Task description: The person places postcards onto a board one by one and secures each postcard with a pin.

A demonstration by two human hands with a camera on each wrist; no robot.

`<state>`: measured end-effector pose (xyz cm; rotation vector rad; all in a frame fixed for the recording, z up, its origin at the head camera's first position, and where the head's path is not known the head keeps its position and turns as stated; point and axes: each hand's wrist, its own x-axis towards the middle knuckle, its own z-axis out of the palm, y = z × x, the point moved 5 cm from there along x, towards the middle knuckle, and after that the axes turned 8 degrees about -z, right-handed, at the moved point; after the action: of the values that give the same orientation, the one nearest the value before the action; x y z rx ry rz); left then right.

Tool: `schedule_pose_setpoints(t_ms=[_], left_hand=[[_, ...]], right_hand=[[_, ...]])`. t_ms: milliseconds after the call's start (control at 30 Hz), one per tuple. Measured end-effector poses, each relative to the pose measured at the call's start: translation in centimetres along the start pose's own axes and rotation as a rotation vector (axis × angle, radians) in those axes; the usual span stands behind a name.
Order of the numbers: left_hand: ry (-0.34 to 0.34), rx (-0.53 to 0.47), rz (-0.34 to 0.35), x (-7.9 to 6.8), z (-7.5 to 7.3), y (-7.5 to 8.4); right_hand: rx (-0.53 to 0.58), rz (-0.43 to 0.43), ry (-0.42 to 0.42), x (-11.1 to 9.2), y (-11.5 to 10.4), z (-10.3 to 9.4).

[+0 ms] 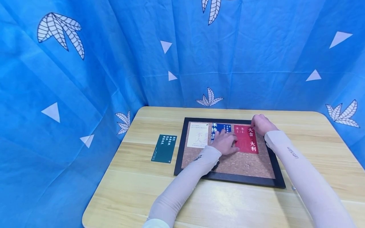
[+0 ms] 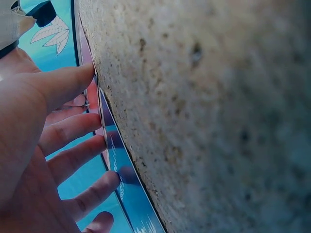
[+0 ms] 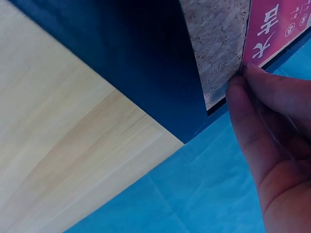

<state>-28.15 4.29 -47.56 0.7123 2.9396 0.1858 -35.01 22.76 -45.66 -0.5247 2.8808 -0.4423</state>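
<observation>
A red card (image 1: 246,142) with white characters lies on the cork board (image 1: 228,164) inside a black frame. My right hand (image 1: 262,124) is at the card's upper right corner; in the right wrist view, thumb and forefinger (image 3: 241,97) pinch at that corner, and whether anything small is between them is hidden. My left hand (image 1: 224,143) rests between the red card and a blue card (image 1: 220,127), covering part of the blue one. Its fingers (image 2: 80,158) are spread, with tips against the cards in the left wrist view.
A cream card (image 1: 196,134) is on the board's left part, beside the blue card. Left of the frame, a dark green card (image 1: 163,148) lies on the wooden table (image 1: 137,190). A small shiny object (image 1: 293,188) is near the right forearm. Blue curtains (image 1: 199,57) hang behind.
</observation>
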Motion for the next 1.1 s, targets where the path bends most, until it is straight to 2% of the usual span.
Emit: schedule_pose_setpoints(t_ms=[267, 467, 767, 1100], left_hand=[[-0.015, 0.0, -0.005, 0.32, 0.33, -0.02], [-0.011, 0.007, -0.008, 0.49, 0.41, -0.02], [-0.018, -0.001, -0.012, 0.55, 0.18, -0.06], [-0.021, -0.009, -0.005, 0.35, 0.13, 0.06]], right_hand=[[-0.012, 0.014, -0.001, 0.0, -0.27, 0.13], [-0.025, -0.01, 0.023, 0.13, -0.22, 0.21], [-0.028, 0.025, 0.02, 0.22, -0.19, 0.4], [-0.033, -0.01, 0.028, 0.14, 0.1, 0.61]])
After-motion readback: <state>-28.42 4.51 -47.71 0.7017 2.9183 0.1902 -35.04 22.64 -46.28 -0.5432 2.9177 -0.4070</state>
